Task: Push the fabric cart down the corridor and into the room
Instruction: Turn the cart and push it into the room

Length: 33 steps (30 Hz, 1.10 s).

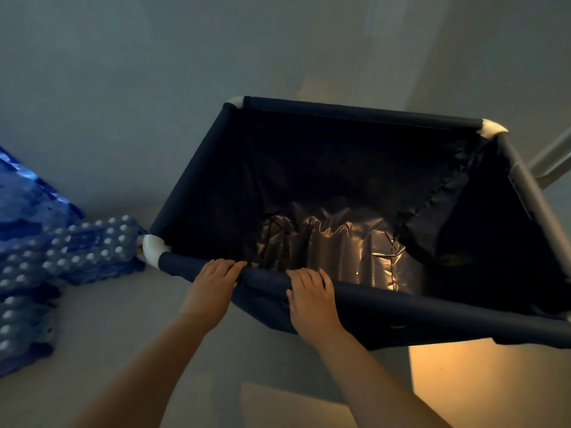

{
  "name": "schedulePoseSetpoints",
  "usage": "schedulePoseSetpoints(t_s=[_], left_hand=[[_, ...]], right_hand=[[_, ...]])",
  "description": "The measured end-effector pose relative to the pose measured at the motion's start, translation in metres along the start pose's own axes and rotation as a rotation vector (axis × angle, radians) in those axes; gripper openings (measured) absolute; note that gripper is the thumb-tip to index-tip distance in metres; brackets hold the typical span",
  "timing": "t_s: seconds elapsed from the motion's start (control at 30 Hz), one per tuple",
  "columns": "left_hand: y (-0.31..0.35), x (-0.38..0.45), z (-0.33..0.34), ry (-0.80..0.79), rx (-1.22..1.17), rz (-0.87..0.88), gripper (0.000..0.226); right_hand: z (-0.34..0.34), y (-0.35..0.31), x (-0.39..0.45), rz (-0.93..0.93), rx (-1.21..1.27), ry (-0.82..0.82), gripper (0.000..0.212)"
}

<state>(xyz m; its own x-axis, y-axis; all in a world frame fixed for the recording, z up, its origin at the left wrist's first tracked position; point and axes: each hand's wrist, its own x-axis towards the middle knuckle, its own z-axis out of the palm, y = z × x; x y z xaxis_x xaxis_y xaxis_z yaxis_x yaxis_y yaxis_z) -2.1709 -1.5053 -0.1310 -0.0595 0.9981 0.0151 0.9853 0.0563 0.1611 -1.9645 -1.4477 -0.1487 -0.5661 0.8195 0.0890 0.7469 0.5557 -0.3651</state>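
Note:
The fabric cart [197, 177] is a dark navy cloth bin on a tube frame with white corner joints, filling the middle and right of the head view. Its inside is dark, with a shiny crumpled plastic sheet [336, 245] on the bottom. My left hand [213, 282] grips the near top rail close to the near-left corner, fingers curled over the rail. My right hand [312, 301] grips the same rail a little to the right. Both forearms reach up from the bottom of the frame.
Shrink-wrapped packs of water bottles [61, 251] are stacked on the floor at the left, close to the cart's near-left corner. A pale wall [154, 72] rises ahead. A grey metal bar [550, 162] shows at the right edge. Warm light falls on the floor [482, 384] at the lower right.

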Motion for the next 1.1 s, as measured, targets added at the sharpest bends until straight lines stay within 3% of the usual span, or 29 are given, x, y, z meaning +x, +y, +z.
schedulePoseSetpoints(t_s=[0.57,1.1], left_hand=[[-0.048,-0.125,-0.016,0.0,-0.024,-0.264,0.047],[0.035,-0.154,0.0,0.016,0.046,-0.283,0.07]], right_hand=[[0.031,-0.094,-0.034,-0.213,-0.002,-0.073,0.037],[0.001,-0.034,-0.078,-0.33,-0.127,-0.117,0.04]])
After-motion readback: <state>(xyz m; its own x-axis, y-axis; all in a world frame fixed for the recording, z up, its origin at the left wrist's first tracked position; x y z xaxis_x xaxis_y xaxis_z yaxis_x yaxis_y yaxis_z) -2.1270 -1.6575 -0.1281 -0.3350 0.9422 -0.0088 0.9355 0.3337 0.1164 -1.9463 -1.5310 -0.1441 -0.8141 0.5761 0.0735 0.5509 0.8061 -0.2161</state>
